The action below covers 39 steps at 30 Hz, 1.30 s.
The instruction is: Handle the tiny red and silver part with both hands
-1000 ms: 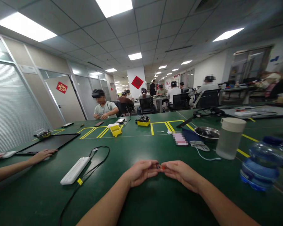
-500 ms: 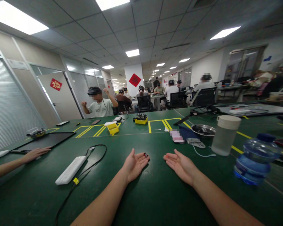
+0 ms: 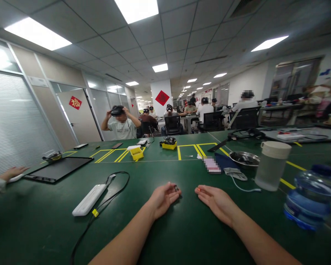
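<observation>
My left hand is just above the green table, palm turned inward. Its thumb closes toward the fingers on a small dark and silver piece, too tiny to name. Facing it across a narrow gap is my right hand, thumb against the fingers. A small orange piece shows at its fingertips; its kind cannot be made out. Left of my left hand lies a white power bank with a black cable.
At right stand a frosted cup, a blue water bottle and a metal bowl. Yellow boxes sit farther back. A black tray lies left, near another person's hand. One person sits opposite.
Both thumbs have come in toward the fingers, which were spread with palms up. The view has tilted up and shifted left. The person opposite now has both hands at their headset.
</observation>
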Motion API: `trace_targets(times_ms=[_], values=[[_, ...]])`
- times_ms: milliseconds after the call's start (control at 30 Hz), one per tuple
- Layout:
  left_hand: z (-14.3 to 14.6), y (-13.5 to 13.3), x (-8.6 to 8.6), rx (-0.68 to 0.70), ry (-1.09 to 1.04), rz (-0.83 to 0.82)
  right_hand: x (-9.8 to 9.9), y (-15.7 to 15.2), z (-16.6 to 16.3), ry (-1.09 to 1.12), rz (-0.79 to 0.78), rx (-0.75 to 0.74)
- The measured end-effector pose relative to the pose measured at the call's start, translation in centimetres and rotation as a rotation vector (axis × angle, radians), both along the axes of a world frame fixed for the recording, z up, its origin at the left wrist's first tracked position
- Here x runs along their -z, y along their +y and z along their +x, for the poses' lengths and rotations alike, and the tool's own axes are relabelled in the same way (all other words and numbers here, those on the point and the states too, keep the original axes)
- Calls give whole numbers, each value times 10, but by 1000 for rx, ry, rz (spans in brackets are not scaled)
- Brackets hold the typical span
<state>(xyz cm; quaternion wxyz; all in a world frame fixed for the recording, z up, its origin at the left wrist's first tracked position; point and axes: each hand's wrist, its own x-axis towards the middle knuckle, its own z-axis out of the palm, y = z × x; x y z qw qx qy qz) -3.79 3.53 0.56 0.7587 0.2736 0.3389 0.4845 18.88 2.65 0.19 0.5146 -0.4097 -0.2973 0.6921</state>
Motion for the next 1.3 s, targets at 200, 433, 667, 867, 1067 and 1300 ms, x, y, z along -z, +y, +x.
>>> trace_targets(times_ms=[200,433,667,867,1067,1300], values=[[27,-28,2,82,309,240,-6,-17,-20,-336,207,-153],[30,-30,4,90,389,310,-10,-24,-24,-290,235,-199],[29,-29,3,74,375,316,-6,-23,-24,-293,244,-204],[29,-27,7,51,374,327,-8,-26,-28,-358,301,-186],[33,-28,5,13,348,265,-9,-24,-27,-382,294,-145],[32,-27,6,25,389,288,-6,-22,-27,-390,293,-154]])
